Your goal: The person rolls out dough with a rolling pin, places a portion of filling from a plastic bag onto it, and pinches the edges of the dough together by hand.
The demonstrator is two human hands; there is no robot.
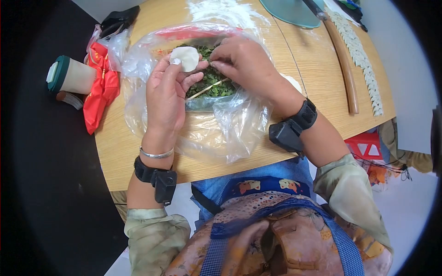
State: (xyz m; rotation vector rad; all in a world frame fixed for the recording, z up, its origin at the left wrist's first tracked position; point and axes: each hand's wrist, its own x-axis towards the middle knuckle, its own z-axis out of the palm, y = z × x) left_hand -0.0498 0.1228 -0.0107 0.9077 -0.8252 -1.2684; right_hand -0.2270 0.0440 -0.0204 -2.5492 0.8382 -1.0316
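While the left hand (166, 94) lay palm-up over the near rim of the bowl, it cradled a round white dumpling wrapper (186, 58) on its curled fingertips, the thumb resting against the wrapper's left edge. The right hand (245, 62) hovered just beside it, over the green chopped filling (216, 85), with its fingers bunched together and pointing down toward the wrapper; whether it gripped the thin stick (208, 89) that lay across the filling could not be told. The filling sat in a bowl wrapped in a clear plastic bag (230, 129), whose loose folds spread over the wooden worktop (317, 69) toward the person. Both wrists wore black strapped devices, and the left also carried a silver bangle (157, 154).

To the left of the bag, a red cloth (99, 92) lay crumpled at the worktop's edge, touching a pale cup with a dark green lid (70, 75) that lay on its side. On the right, a long wooden rolling pin (343, 69) ran up the worktop, and just beyond it stood a long row of folded dumplings (361, 57). A teal round plate (290, 11) sat at the far edge, with a dusting of flour (225, 10) near it.
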